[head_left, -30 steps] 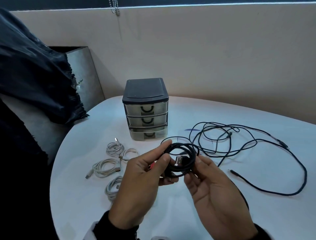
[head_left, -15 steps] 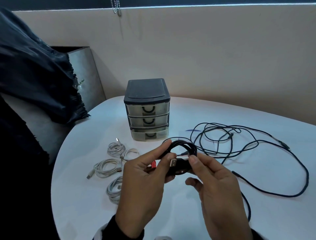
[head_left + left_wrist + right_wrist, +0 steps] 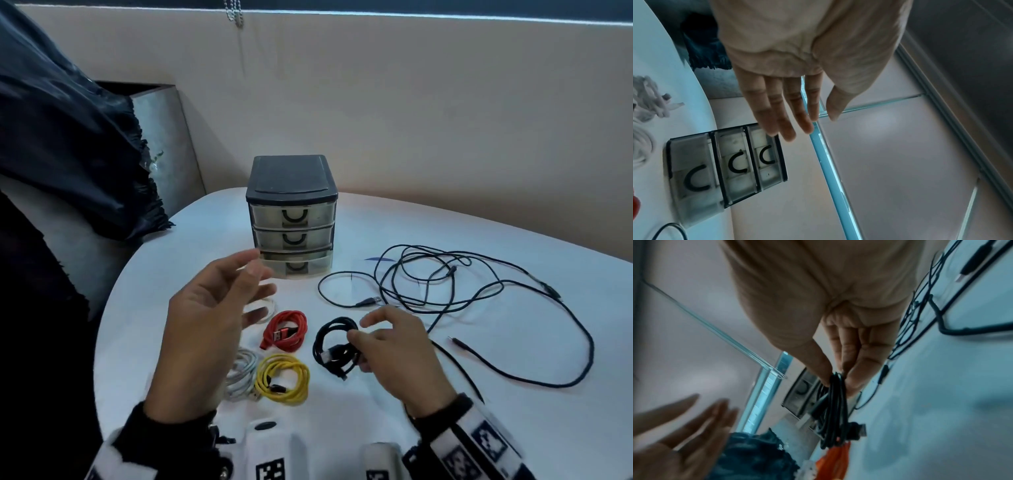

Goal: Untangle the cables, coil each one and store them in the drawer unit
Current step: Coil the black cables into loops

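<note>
White coiled cables [image 3: 241, 375] lie on the table [image 3: 445, 428] at about 8 o'clock from the drawer unit [image 3: 292, 216], partly hidden by the left hand [image 3: 209, 320]. Left hand raised above them, fingers [image 3: 777, 112] straight and spread, holding nothing. Red coil [image 3: 286, 330] and yellow coil [image 3: 282, 378] at 6 o'clock from the unit, yellow nearer the person. Right hand [image 3: 394, 356] pinches the black coil [image 3: 334, 346] between thumb and fingertips, just right of the red coil. Loose black cables [image 3: 479, 294] sprawl at 3 to 4 o'clock. All three drawers look closed.
</note>
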### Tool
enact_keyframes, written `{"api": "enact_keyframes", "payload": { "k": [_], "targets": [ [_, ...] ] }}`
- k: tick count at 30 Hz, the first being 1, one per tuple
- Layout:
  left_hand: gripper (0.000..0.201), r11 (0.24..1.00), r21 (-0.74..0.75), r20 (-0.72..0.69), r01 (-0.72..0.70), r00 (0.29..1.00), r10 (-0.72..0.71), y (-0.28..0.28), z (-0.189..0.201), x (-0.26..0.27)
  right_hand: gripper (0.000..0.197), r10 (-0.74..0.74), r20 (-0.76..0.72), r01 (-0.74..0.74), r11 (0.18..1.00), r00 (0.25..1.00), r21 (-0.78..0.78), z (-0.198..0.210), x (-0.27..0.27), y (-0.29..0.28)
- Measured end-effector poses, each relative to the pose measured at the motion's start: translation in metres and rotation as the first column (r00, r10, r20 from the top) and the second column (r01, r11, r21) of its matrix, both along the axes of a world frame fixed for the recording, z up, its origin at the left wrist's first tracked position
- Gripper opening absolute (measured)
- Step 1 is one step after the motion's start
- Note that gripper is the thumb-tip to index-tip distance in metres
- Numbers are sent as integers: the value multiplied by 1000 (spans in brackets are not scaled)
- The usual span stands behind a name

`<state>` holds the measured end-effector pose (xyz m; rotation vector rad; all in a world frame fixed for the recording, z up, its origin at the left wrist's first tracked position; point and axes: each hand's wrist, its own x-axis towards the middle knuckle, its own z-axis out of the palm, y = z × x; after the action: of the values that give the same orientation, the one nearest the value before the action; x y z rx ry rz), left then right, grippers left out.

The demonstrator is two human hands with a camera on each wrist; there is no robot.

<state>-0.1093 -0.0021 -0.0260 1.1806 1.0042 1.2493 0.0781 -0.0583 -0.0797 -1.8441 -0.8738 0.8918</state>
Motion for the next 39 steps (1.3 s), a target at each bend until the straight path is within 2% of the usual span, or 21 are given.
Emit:
{"api": "enact_keyframes", "payload": {
  "k": [4,7,8,12,16,18,20,22,25,27,31,33,36,39],
  "targets": [
    [15,1000,-14,11,-5,1000,5,-2,1,-5,28,89,18,-86,986,996,-141,-12,-2,10],
    [14,1000,-9,5,-1,1000,1,-2,0,-8,38,172,290,-119,974,941,-192,-10,-1,-1],
    [14,1000,-7,0,0,1000,0,-2,0,-8,35,177,368,-112,975,913,-192,-9,2,-7],
    [14,1000,3,-3,25,1000,-25,-4,1,-8,19,150,504,-64,981,850,-184,5,28,-33],
    [15,997,10,-8,78,997,-78,-11,3,-4,11,70,647,115,964,759,-239,18,91,-50],
    [15,995,7,-11,103,995,-103,-15,5,-1,14,162,678,168,904,717,-394,17,119,-58],
    [15,993,-2,-19,119,993,-119,-19,5,3,20,365,677,166,794,640,-585,12,138,-64],
    [14,990,-19,-35,140,989,-141,-24,3,8,19,474,654,146,734,589,-664,9,144,-69],
    [13,984,-50,-53,169,984,-171,-33,0,17,19,507,639,133,714,578,-687,12,142,-72],
    [13,982,-64,-53,177,982,-180,-38,-2,21,21,524,650,103,730,550,-676,16,138,-68],
    [13,980,-67,-39,189,981,-192,-38,-4,28,19,393,763,-19,894,513,-448,24,112,-33],
    [13,980,-58,-40,190,980,-193,-36,-4,30,19,372,787,-114,924,493,-365,25,90,-5],
    [13,980,-56,-55,190,980,-193,-33,-8,32,21,455,780,-218,890,429,-400,18,58,35],
    [13,975,-82,-68,204,975,-210,-32,-12,31,23,559,758,-223,829,336,-512,6,41,62]
  ]
}}
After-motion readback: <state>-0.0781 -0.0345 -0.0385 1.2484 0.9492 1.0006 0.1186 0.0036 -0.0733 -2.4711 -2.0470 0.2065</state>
